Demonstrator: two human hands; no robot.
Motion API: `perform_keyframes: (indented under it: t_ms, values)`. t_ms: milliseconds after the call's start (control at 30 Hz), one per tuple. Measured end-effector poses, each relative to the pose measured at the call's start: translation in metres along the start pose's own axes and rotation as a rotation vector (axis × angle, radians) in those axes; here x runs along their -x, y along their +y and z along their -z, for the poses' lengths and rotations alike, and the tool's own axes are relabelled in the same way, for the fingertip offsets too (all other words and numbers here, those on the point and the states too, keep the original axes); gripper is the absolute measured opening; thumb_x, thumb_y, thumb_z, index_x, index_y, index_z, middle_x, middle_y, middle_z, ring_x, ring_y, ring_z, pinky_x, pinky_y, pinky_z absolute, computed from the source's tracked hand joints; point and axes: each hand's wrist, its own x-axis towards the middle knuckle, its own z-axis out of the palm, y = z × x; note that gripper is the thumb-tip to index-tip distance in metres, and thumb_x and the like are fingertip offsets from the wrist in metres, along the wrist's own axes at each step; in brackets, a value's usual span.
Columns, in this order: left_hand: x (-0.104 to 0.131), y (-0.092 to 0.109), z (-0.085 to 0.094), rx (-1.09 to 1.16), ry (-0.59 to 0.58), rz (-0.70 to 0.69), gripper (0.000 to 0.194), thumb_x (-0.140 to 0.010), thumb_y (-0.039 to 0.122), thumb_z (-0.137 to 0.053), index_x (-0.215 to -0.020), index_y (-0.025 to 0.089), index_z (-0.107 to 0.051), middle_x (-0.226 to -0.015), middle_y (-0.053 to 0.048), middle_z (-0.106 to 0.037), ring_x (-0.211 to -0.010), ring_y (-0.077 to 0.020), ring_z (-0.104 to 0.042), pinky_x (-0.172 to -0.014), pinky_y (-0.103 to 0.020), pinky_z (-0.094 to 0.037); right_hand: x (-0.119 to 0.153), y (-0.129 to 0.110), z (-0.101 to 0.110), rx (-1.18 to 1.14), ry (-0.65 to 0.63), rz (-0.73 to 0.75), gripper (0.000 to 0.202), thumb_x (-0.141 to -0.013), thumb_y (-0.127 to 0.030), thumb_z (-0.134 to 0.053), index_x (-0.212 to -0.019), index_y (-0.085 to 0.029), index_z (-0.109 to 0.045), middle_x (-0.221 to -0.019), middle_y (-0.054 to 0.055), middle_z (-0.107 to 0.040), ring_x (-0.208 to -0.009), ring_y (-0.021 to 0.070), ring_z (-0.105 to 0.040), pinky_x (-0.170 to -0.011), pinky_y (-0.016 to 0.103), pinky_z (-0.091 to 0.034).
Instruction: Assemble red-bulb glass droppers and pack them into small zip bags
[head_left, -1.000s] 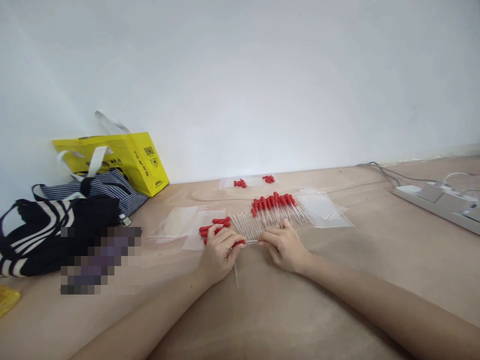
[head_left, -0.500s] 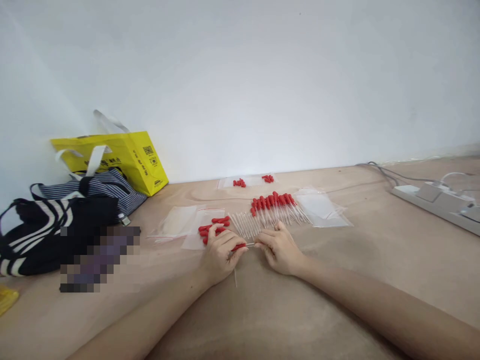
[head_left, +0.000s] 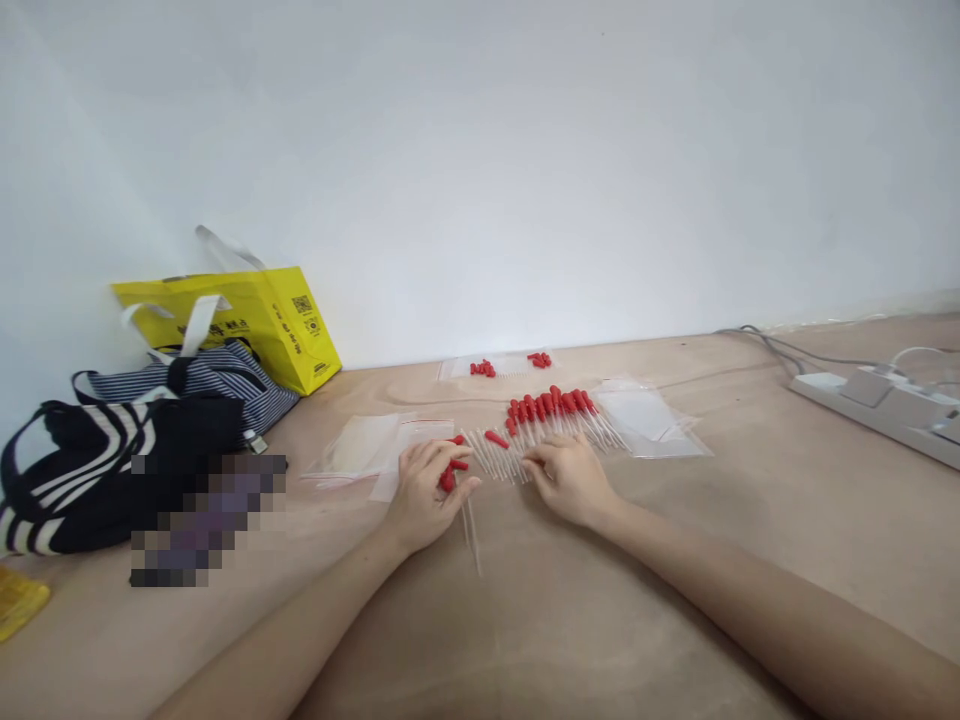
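My left hand (head_left: 427,502) is curled round red rubber bulbs (head_left: 448,478). Thin clear tubes (head_left: 471,540) slant down from under it, like droppers with their bulbs. My right hand (head_left: 574,482) has its fingers bent together at the right end of a row of bare glass tubes (head_left: 487,460). What lies between those fingertips is hidden. One loose red bulb (head_left: 496,439) rests across the bare tubes. Behind both hands lies a row of droppers with red bulbs (head_left: 555,402). Part of another red bulb (head_left: 457,440) shows beyond my left fingers.
Clear zip bags (head_left: 360,450) lie left of my hands, and more bags (head_left: 652,420) lie right. A further bag with small red bulbs (head_left: 483,369) is near the wall. Bags, including a yellow one (head_left: 300,340), crowd the left; a power strip (head_left: 877,400) stands right.
My hands have moved apart; before, they met at a red bulb and a tube. The right hand is back at the tube row. A loose bulb now shows on the bare tubes.
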Motion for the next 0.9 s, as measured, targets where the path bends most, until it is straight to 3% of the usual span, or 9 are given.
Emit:
perform_keyframes:
  t_ms: [100, 200, 367, 567, 733, 900]
  values:
    - [0.002, -0.008, 0.01, 0.047, -0.135, -0.099, 0.011, -0.078, 0.028, -0.049, -0.082, 0.021, -0.057, -0.085, -0.003, -0.057, -0.086, -0.0176, -0.051, -0.081, -0.035, -0.034, -0.017, -0.001, -0.005, -0.026, 0.059, -0.22, 0.017, -0.08, -0.024, -0.043, -0.079, -0.021, -0.06, -0.077, 0.001, -0.065, -0.075, 0.0159, -0.055, -0.067, 0.029, -0.024]
    - [0.004, -0.011, 0.015, 0.07, -0.237, -0.175, 0.013, -0.08, 0.023, -0.045, -0.078, 0.021, -0.058, -0.083, -0.003, -0.056, -0.085, -0.0167, -0.05, -0.08, -0.034, -0.034, -0.035, -0.004, -0.015, 0.024, 0.077, -0.343, 0.017, -0.079, -0.025, -0.044, -0.088, -0.019, -0.058, -0.076, 0.003, -0.065, -0.076, 0.0171, -0.056, -0.067, 0.029, -0.023]
    - [0.005, -0.011, 0.019, 0.084, -0.295, -0.192, 0.014, -0.078, 0.032, -0.049, -0.08, 0.02, -0.056, -0.081, -0.003, -0.055, -0.082, -0.0167, -0.049, -0.08, -0.034, -0.032, -0.052, -0.01, -0.032, 0.153, 0.041, -0.397, 0.018, -0.077, -0.023, -0.043, -0.089, -0.018, -0.055, -0.075, 0.005, -0.065, -0.075, 0.0182, -0.057, -0.068, 0.03, -0.021]
    - [0.004, 0.002, 0.023, 0.023, -0.361, -0.2, 0.051, -0.051, 0.063, -0.061, -0.072, 0.018, -0.049, -0.078, -0.002, -0.054, -0.079, -0.0197, -0.047, -0.079, -0.036, -0.029, -0.047, -0.015, -0.033, 0.172, 0.052, -0.321, 0.016, -0.076, -0.019, -0.043, -0.085, -0.017, -0.055, -0.083, 0.005, -0.064, -0.08, 0.0178, -0.056, -0.069, 0.031, -0.019]
    - [0.003, 0.001, 0.019, -0.07, -0.313, -0.118, 0.039, -0.066, 0.056, -0.054, -0.068, 0.018, -0.047, -0.074, -0.001, -0.056, -0.077, -0.018, -0.048, -0.076, -0.035, -0.027, -0.025, -0.035, -0.023, 0.05, -0.011, -0.143, 0.014, -0.077, -0.029, -0.046, -0.073, -0.02, -0.056, -0.075, 0.0, -0.063, -0.075, 0.0146, -0.054, -0.072, 0.031, -0.019]
    - [0.003, -0.015, 0.016, -0.193, -0.109, 0.075, 0.021, -0.077, 0.039, -0.048, -0.075, 0.02, -0.053, -0.078, -0.001, -0.059, -0.08, -0.0183, -0.05, -0.078, -0.036, -0.025, -0.003, -0.057, -0.015, -0.018, -0.155, -0.13, 0.023, -0.074, -0.042, -0.051, -0.071, -0.02, -0.056, -0.07, -0.002, -0.062, -0.072, 0.0149, -0.054, -0.074, 0.032, -0.02]
